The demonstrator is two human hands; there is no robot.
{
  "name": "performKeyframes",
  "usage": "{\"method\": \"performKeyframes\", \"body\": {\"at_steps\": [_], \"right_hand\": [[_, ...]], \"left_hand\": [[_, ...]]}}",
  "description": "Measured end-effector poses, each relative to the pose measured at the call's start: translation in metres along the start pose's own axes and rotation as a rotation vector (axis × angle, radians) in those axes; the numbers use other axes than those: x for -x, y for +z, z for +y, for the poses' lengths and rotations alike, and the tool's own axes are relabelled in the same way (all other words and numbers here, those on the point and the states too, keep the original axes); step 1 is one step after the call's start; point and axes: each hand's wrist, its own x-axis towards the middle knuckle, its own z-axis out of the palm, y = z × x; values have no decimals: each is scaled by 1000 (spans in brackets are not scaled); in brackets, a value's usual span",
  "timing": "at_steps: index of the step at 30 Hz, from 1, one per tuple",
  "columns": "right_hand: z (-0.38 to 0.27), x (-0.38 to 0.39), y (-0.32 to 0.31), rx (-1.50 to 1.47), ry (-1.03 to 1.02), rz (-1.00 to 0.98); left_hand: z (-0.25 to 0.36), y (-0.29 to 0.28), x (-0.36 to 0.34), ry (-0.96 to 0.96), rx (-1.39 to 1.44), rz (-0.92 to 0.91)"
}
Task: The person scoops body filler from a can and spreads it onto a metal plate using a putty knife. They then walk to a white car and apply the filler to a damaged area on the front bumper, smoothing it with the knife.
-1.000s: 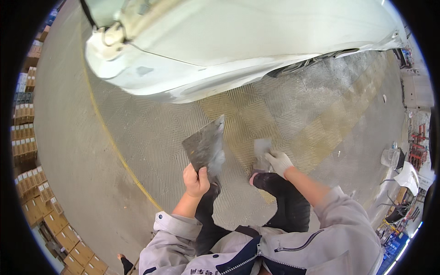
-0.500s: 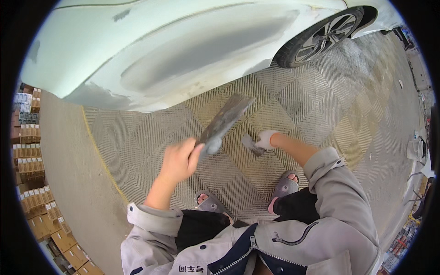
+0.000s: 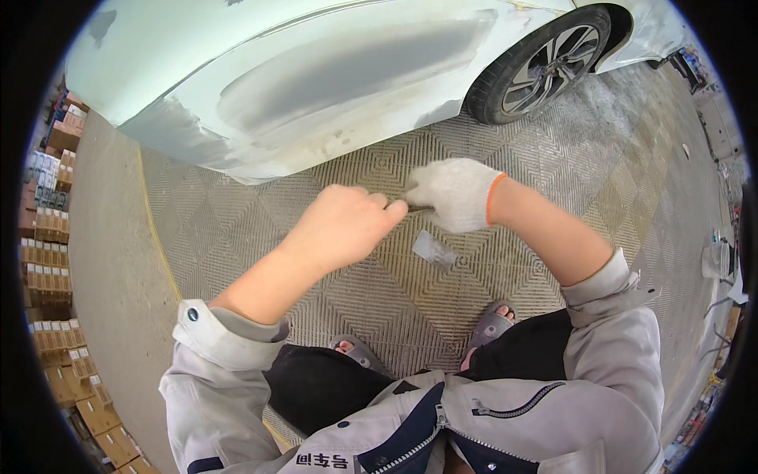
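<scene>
My left hand (image 3: 341, 225), bare, is closed with the fingers curled over in front of me. My right hand (image 3: 456, 194), in a white knitted glove with an orange cuff, is closed with its fingertips close to the left ones. Only a thin dark edge (image 3: 420, 208) shows between the two hands; they hide the rest of what they hold. Below the right hand, a small pale grey flat piece (image 3: 434, 251), whose kind I cannot tell, appears to lie on the floor, apart from both hands. Beyond them stands a pale car (image 3: 316, 146) with a grey patch (image 3: 347, 75) on its side.
A car wheel (image 3: 545, 67) stands at the upper right. The floor is ribbed grid tiling (image 3: 332, 308) with a yellow line (image 3: 162, 245) at its left edge. Stacked cartons (image 3: 47, 280) line the far left. My slippered feet (image 3: 493, 322) are below my hands.
Both hands have risen and come together. The long dark flat board seen in my left hand is now hidden. My right hand has left the pale grey piece. The view has shifted slightly.
</scene>
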Motion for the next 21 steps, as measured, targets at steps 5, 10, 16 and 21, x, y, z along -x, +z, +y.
{"method": "performKeyframes", "body": {"at_steps": [5,10,16,21], "right_hand": [[2,4,7,-41,36,60],[9,4,20,41,128,-87],[9,0,43,-32,108,-128],[13,5,51,-32,90,-119]], "left_hand": [[-20,-44,9,39,-159,302],[-57,-50,-2,-147,-433,295],[-69,-29,-17,-187,-639,247],[-74,-17,-18,-184,-746,270]]}}
